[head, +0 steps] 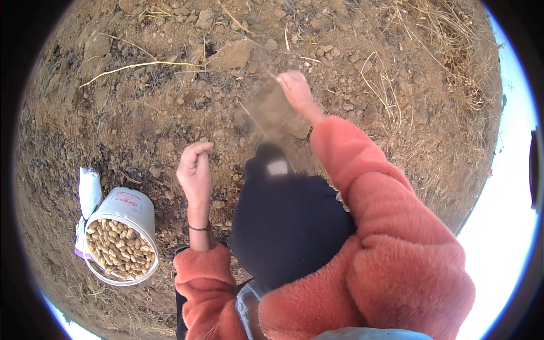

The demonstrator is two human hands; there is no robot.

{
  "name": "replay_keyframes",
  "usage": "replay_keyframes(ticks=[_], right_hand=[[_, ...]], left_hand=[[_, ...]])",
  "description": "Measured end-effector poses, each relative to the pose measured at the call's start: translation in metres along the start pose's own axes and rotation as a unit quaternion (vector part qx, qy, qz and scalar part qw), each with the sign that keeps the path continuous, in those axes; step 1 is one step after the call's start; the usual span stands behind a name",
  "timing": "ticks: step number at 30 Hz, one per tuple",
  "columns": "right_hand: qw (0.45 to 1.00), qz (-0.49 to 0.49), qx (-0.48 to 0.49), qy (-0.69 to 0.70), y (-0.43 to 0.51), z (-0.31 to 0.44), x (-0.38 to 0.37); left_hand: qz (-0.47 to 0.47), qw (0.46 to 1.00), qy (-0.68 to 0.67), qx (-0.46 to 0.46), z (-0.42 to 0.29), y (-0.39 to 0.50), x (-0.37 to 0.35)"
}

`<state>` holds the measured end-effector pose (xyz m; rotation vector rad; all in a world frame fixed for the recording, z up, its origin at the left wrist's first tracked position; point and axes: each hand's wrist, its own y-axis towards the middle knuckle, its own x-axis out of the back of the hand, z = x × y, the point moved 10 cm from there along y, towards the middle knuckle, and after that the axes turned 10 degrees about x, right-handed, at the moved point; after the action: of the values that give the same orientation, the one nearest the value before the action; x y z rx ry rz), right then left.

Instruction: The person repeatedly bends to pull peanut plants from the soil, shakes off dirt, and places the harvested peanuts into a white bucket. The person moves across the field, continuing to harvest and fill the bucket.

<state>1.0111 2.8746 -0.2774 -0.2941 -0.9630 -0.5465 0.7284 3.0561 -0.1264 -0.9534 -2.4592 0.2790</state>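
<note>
My right hand (293, 87) is closed in a fist above the dry soil (170, 106) ahead of my knee. A thin blurred streak runs up and left from its fingers; I cannot tell whether it is a stalk or tool in the grip. The brown patch below the fist is blurred too. My left hand (194, 170) hovers left of the knee, fingers curled inward, hiding whatever may lie in the palm. To its left, a white plastic bucket (127, 208) leans on the ground, its mouth towards me, filled with unshelled peanuts (119, 246).
Beside the bucket lies a white bag (89, 191) with a purple edge. A long pale dry stalk (140, 65) and an earth clod (233, 54) are farther out. Dry grass (454, 51) grows at the upper right. My dark-clothed knee (289, 221) is between my arms.
</note>
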Motion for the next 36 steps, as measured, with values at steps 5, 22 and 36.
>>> replay_keyframes(ticks=[5,22,36], right_hand=[[0.985,0.16,0.06,0.006,-0.036,0.029,-0.011],[0.969,-0.138,-0.207,0.016,-0.025,-0.092,0.042],[0.994,0.04,-0.097,0.021,-0.018,-0.033,0.008]], left_hand=[[0.058,0.994,0.026,0.086,0.041,-0.007,-0.019],[0.088,0.975,0.008,0.204,0.106,-0.012,-0.034],[0.12,0.966,-0.05,0.223,0.118,-0.004,-0.055]])
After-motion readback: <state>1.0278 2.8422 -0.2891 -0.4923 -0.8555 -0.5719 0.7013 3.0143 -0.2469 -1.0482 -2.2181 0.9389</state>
